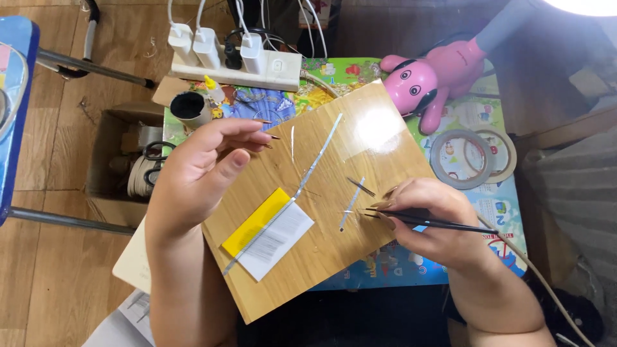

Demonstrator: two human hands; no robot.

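Both forearms rise from the bottom edge of the frame over a tilted wooden board (321, 193) that lies across a small counter (501, 212) covered in a bright cartoon print. At lower right, the right hand (434, 222) is closed in a narrow pinch on black tweezers (430, 222), whose tips point left and rest just beside a short silver strip (351, 204) lying on the board; a second small dark sliver (361, 187) lies just above it. At centre left, the left hand (205, 170) hovers over the board's left edge, fingers loosely curled and partly spread, gripping nothing that can be made out, its long nails pointing toward a thin pale strip (293, 142). A long silver strip (315, 164) runs diagonally down the board to a yellow card (254, 222) and a white printed label (279, 241) at lower centre. Behind the board, at top centre, a white power strip (257, 67) carries several white chargers, with a black-topped cup (189, 108) and a small glue bottle (214, 88) just left of it. A pink toy dog (424, 80) lies at upper right, and two tape rolls (472, 157) sit below it. At left, a cardboard box (122, 160) on the wooden floor holds scissors (153, 160).
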